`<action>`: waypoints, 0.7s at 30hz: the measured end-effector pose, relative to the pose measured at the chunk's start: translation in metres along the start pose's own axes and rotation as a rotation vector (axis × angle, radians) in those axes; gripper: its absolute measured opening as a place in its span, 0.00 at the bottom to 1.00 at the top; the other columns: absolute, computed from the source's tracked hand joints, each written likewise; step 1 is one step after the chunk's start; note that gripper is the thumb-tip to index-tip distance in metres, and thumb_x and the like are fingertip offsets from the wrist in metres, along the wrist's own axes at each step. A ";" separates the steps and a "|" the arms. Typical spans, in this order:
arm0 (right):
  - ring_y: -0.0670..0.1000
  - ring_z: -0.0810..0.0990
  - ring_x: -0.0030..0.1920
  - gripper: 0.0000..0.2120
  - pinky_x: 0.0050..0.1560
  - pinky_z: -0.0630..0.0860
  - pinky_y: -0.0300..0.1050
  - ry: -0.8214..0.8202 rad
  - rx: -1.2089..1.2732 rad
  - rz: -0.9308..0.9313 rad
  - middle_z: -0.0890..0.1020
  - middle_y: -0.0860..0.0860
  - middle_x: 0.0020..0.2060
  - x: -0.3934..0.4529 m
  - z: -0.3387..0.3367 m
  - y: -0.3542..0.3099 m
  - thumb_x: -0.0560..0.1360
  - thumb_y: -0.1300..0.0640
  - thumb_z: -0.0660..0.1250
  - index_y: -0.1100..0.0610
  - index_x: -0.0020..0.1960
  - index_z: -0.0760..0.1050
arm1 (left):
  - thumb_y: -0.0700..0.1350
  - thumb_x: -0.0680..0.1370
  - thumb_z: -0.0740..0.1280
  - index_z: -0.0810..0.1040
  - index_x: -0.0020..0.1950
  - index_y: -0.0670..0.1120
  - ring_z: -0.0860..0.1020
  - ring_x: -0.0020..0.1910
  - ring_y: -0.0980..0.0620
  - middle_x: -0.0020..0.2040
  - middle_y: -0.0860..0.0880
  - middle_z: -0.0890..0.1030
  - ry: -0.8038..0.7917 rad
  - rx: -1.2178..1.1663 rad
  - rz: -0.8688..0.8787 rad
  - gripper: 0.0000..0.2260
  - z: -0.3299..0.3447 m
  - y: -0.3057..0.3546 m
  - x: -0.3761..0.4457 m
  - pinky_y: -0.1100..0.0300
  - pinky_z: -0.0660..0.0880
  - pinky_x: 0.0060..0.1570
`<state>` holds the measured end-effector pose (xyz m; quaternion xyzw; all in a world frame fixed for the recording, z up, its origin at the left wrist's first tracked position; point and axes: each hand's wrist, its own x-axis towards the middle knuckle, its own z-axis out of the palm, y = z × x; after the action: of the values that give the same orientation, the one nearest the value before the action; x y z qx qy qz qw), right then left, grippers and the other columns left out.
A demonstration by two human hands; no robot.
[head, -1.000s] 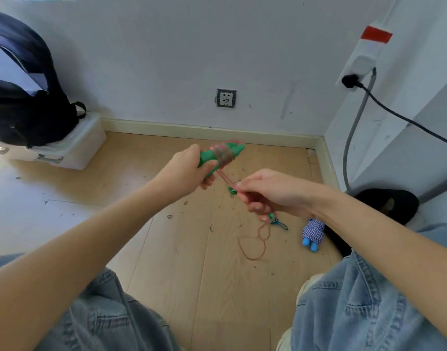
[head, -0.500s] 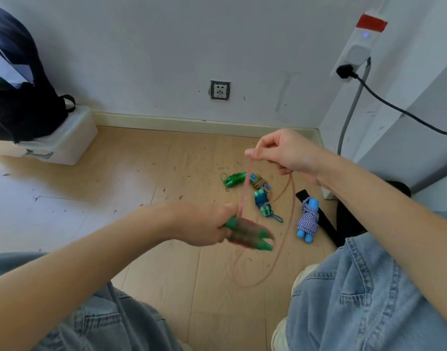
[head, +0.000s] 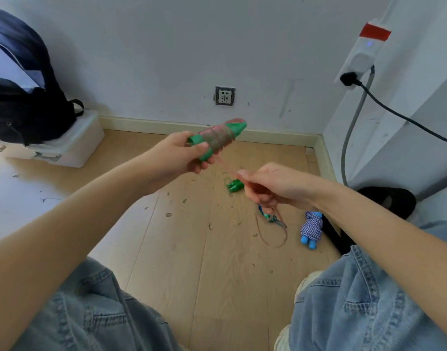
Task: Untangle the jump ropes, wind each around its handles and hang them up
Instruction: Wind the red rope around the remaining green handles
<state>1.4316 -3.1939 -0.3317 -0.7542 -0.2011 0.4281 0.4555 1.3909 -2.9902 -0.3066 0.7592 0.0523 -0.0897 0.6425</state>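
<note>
Above the wooden plank floor (head: 192, 249), the left hand (head: 176, 154) grips paired green plastic handles (head: 218, 138) wound with thin red rope (head: 226, 167); the right hand (head: 275, 187) pinches the rope's taut free end just beside them

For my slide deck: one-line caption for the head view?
Left hand grips green plastic handles wound with thin red rope, which the right hand pinches taut.
</note>
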 end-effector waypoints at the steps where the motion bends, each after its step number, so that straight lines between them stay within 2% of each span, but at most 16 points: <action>1: 0.47 0.64 0.23 0.25 0.30 0.70 0.39 -0.059 0.066 -0.021 0.67 0.47 0.22 -0.002 0.000 -0.002 0.78 0.43 0.56 0.53 0.26 0.71 | 0.38 0.80 0.57 0.71 0.57 0.38 0.74 0.33 0.56 0.39 0.47 0.77 0.093 0.114 -0.014 0.08 -0.001 -0.005 0.005 0.67 0.73 0.31; 3: 0.46 0.64 0.23 0.22 0.30 0.71 0.38 -0.130 0.140 -0.052 0.66 0.47 0.22 -0.008 -0.001 -0.005 0.76 0.45 0.59 0.54 0.27 0.70 | 0.40 0.80 0.57 0.69 0.56 0.39 0.75 0.34 0.53 0.41 0.46 0.78 0.242 0.480 -0.047 0.07 -0.005 -0.016 0.011 0.64 0.73 0.33; 4: 0.46 0.63 0.23 0.21 0.28 0.69 0.37 -0.118 0.161 -0.078 0.64 0.47 0.22 -0.010 -0.004 -0.006 0.75 0.45 0.61 0.54 0.26 0.68 | 0.41 0.81 0.56 0.67 0.56 0.38 0.76 0.36 0.51 0.45 0.44 0.79 0.263 0.663 -0.080 0.08 -0.007 -0.021 0.012 0.62 0.73 0.34; 5: 0.46 0.61 0.23 0.21 0.26 0.66 0.36 -0.070 0.185 -0.106 0.62 0.47 0.22 -0.012 -0.007 -0.008 0.74 0.47 0.63 0.53 0.25 0.66 | 0.42 0.81 0.56 0.66 0.58 0.37 0.76 0.38 0.50 0.47 0.42 0.78 0.232 0.790 -0.134 0.10 -0.008 -0.027 0.012 0.60 0.74 0.35; 7: 0.46 0.57 0.23 0.23 0.23 0.59 0.35 0.102 0.228 -0.129 0.59 0.46 0.22 -0.013 -0.012 -0.010 0.76 0.51 0.63 0.52 0.23 0.62 | 0.42 0.81 0.57 0.65 0.61 0.37 0.75 0.38 0.51 0.48 0.43 0.77 0.052 0.907 -0.241 0.12 -0.002 -0.035 0.008 0.61 0.74 0.36; 9: 0.46 0.55 0.22 0.24 0.22 0.55 0.36 0.281 0.232 -0.114 0.58 0.45 0.21 -0.010 -0.016 -0.009 0.77 0.53 0.61 0.51 0.23 0.60 | 0.43 0.81 0.57 0.65 0.62 0.38 0.74 0.38 0.53 0.46 0.46 0.76 -0.140 0.996 -0.240 0.12 0.012 -0.039 0.004 0.62 0.75 0.37; 13: 0.45 0.56 0.20 0.24 0.20 0.56 0.34 0.458 0.148 -0.097 0.60 0.43 0.18 -0.006 -0.016 -0.009 0.78 0.53 0.61 0.52 0.24 0.61 | 0.44 0.81 0.57 0.65 0.58 0.43 0.73 0.36 0.57 0.41 0.51 0.74 -0.396 1.041 -0.148 0.07 0.033 -0.031 -0.008 0.66 0.73 0.35; 16: 0.45 0.56 0.20 0.24 0.21 0.59 0.33 0.567 -0.111 -0.114 0.60 0.43 0.18 -0.006 -0.015 -0.010 0.77 0.51 0.62 0.52 0.24 0.61 | 0.44 0.80 0.58 0.65 0.53 0.46 0.74 0.39 0.55 0.41 0.52 0.74 -0.573 1.016 -0.087 0.04 0.044 -0.015 -0.019 0.63 0.74 0.39; 19: 0.44 0.55 0.19 0.25 0.24 0.60 0.34 0.545 -0.462 -0.162 0.58 0.44 0.17 -0.002 -0.005 -0.010 0.77 0.50 0.62 0.53 0.24 0.59 | 0.44 0.80 0.59 0.69 0.54 0.46 0.75 0.40 0.55 0.44 0.50 0.77 -0.789 0.887 -0.039 0.05 0.047 0.001 -0.030 0.64 0.75 0.40; 21: 0.45 0.55 0.19 0.25 0.24 0.58 0.34 0.481 -0.550 -0.133 0.58 0.44 0.16 0.002 0.000 -0.007 0.76 0.50 0.63 0.54 0.23 0.60 | 0.44 0.80 0.59 0.70 0.53 0.50 0.75 0.39 0.59 0.43 0.52 0.77 -0.870 0.706 -0.039 0.03 0.040 0.013 -0.035 0.67 0.74 0.39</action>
<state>1.4335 -3.1890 -0.3271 -0.9127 -0.2443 0.1380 0.2970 1.3565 -3.0303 -0.2935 0.8201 -0.2370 -0.4187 0.3099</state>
